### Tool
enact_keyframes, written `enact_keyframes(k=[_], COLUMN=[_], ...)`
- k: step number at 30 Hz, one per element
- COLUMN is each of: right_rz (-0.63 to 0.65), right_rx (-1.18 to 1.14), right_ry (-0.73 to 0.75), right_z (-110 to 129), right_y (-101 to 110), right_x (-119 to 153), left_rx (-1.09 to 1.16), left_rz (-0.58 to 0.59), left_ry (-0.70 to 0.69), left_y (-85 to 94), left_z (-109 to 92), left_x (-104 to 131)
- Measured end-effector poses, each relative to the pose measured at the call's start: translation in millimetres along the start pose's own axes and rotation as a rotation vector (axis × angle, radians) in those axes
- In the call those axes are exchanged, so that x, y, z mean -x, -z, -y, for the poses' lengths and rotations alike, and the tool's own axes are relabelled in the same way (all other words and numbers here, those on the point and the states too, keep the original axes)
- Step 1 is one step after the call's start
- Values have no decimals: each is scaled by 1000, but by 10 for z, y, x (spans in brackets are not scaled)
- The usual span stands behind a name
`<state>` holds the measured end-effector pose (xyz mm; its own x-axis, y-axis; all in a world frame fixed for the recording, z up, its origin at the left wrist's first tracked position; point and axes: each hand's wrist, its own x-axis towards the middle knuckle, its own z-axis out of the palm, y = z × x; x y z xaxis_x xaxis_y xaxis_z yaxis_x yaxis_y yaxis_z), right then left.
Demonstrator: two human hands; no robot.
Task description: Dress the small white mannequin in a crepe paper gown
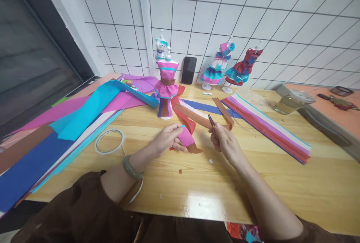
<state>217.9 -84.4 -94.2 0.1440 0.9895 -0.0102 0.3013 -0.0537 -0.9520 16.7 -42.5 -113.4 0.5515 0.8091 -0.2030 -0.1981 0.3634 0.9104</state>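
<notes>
My left hand [169, 138] pinches a small pink paper piece [186, 136] with a brown lower edge and a bit of blue at its top. To its right, my right hand [225, 140] is closed round dark tweezers or small scissors [212, 122], whose tips point up and left. The two hands are apart. Just behind them stands a small dress form [168, 78] in a pink paper dress with a brown waistband. Red [189, 123] and brown [194, 114] strips lie curled beside it.
Long coloured paper strips [92, 104] cover the left side, near a tape roll [109, 141]. More strips [270, 126] lie right. A phone [189, 70] and dressed forms [215, 66] stand by the wall. A glass of liquid [292, 102] is at right.
</notes>
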Motion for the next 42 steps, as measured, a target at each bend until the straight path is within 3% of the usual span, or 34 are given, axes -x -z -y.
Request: enact_keyframes(k=[6, 11, 14, 18, 21, 24, 26, 28, 33, 37, 42], right_rz=[83, 131, 24, -127, -146, -199, -229, -145, 180, 212, 177], right_rx=[518, 772, 947, 1081, 1138, 1202, 1116, 859, 317, 122, 69], right_ry=[24, -74, -130, 57, 158, 211, 278, 351, 207, 182, 178], right_z=[76, -159, -416, -696, -772, -682, -518, -294, 166, 137, -36], right_y=[283, 723, 946, 1078, 1091, 1009, 863, 639, 8, -246, -285], right_x=[99, 227, 278, 335, 352, 339, 323, 305, 210, 94, 66], left_rx=[-41, 15, 26, 35, 52, 58, 56, 43, -11, -15, -63], left_rz=[-44, -38, -50, -56, -55, -41, -26, -12, -12, -13, -63], left_ry=[15, 17, 26, 29, 20, 5, -27, -61, -83, -92, -91], left_y=[78, 109, 93, 69, 69, 80, 87, 89, 73, 65, 56], left_z=[-14, -10, -21, -47, -57, -52, -41, -26, 3, 11, 1], left_x=[-27, -49, -46, -31, -24, -28, -33, -38, -39, -39, -35])
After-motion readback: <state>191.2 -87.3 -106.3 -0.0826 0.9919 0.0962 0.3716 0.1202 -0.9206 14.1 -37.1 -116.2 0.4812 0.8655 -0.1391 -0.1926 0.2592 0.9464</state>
